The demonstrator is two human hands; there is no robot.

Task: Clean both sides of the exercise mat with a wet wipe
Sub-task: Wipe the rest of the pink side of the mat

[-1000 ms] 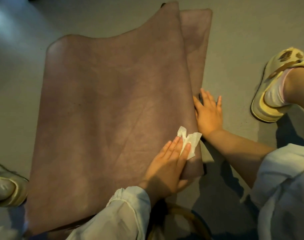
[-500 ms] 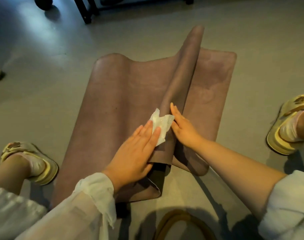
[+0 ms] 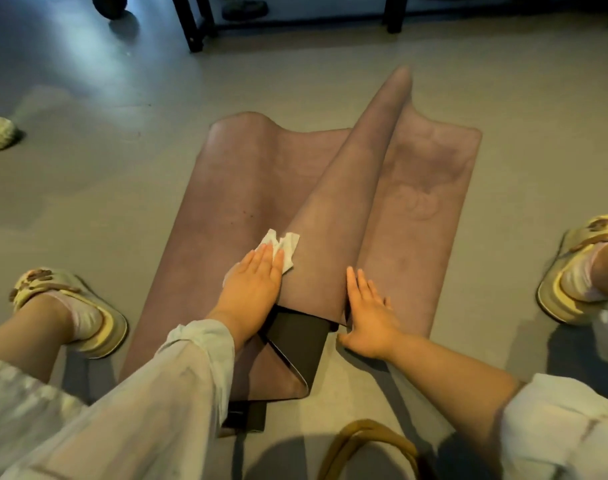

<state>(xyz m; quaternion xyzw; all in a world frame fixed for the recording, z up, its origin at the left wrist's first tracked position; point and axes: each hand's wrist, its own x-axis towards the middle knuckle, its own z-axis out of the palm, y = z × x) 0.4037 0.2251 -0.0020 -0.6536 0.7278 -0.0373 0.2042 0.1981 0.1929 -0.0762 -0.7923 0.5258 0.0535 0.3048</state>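
The wet wipe [image 3: 282, 249] is half hidden under the flat left hand [image 3: 252, 289], while the folded exercise mat [image 3: 333, 216] is pressed by the flat right hand [image 3: 368, 315].

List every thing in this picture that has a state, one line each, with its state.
exercise mat: on the floor, one side folded over into a raised ridge
wet wipe: crumpled, pressed on the mat
left hand: flat, fingers straight on the wipe
right hand: open, against the fold's edge

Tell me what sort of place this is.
Probably an indoor room at home or in a studio: a smooth grey floor, dark furniture legs at the far edge, a mat spread on the floor, and slippers on the person's feet.
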